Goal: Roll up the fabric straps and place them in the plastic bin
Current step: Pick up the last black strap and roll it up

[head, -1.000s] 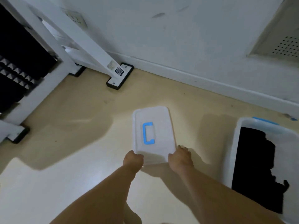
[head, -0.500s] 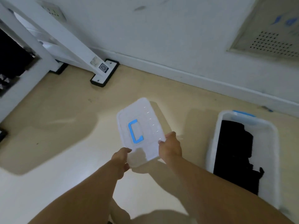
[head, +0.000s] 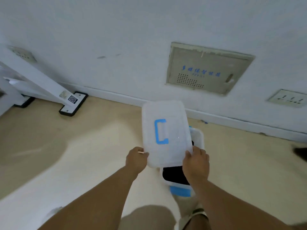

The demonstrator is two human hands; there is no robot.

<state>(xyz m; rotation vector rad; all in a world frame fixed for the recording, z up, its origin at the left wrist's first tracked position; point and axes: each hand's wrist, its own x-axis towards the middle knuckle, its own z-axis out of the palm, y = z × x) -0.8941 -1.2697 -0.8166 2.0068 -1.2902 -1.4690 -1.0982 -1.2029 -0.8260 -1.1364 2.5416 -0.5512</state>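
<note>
Head view: lid, translucent with a blue handle, held over the bin on the floor. Left hand clamped on the lid's near left edge, right hand on its near right corner. Black straps lay inside the bin, partly hidden under the lid. Behind, wall with a panel.

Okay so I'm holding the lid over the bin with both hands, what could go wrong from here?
1. The lid sits skewed and offset over the plastic bin, so it may land crooked and not seat.
2. Black fabric fills the near end and could get pinched under the rim.
3. Your left hand and right hand grip only the near edge, so the far end may dip.
</note>
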